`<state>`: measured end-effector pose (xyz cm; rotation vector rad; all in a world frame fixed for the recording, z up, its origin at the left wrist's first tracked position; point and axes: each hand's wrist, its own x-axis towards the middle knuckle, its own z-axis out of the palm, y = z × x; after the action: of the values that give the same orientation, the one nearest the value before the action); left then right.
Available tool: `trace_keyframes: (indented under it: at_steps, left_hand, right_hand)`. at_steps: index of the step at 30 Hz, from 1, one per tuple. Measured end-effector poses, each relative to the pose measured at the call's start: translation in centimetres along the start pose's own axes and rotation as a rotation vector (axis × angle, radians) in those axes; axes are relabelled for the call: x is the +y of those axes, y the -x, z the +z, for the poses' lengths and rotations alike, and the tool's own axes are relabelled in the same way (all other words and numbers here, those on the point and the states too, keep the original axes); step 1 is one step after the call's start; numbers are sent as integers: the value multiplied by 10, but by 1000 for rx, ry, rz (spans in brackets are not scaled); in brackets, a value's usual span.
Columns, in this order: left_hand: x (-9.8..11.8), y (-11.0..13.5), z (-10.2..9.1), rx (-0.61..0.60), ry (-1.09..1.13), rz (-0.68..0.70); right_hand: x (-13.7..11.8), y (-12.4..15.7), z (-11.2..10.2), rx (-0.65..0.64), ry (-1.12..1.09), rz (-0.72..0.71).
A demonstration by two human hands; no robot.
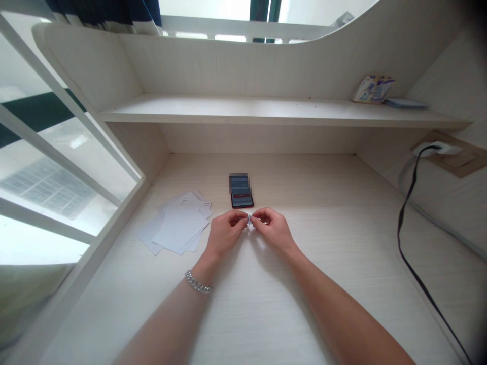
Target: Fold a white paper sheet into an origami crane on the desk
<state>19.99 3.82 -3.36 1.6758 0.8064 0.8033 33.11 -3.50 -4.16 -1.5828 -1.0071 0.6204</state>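
Note:
Both my hands meet at the middle of the pale wooden desk (342, 243). My left hand (225, 229) and my right hand (271, 227) each pinch the same tiny white folded piece of paper (249, 218) between thumb and fingers. A silver chain bracelet (198, 283) circles my left wrist. Just beyond the hands lies a dark phone (241, 190), flat with its screen up. A loose stack of white paper sheets (178, 228) rests on the desk to the left of my left hand.
A shelf (266, 112) runs across the back above the desk, with a small printed packet (373, 88) at its right end. A black cable (409, 238) hangs from a wall socket (437, 149) on the right. Window bars (57, 152) line the left.

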Motion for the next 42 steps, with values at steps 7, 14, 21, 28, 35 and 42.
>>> trace_keyframes:
  at_steps: [7, 14, 21, 28, 35, 42]
  left_hand:
    - [-5, -3, -1, 3, -15, 26]
    - [-3, -3, -3, -47, -213, 9]
    - [15, 1, -9, -205, -504, 74]
    - [12, -2, -12, -331, -274, -106]
    - [4, -4, -4, -355, 166, -229]
    - [3, -3, -2, -333, 289, -249]
  right_hand:
    - [-1, -1, -2, -163, 105, 93]
    - [-9, 1, -5, -222, 255, 15]
    - [-3, 3, -5, -255, 186, -19]
    - [-5, 0, -8, -355, -143, 142]
    - [-7, -3, -9, -381, -294, 213]
    - [-13, 1, -10, -468, -492, 345]
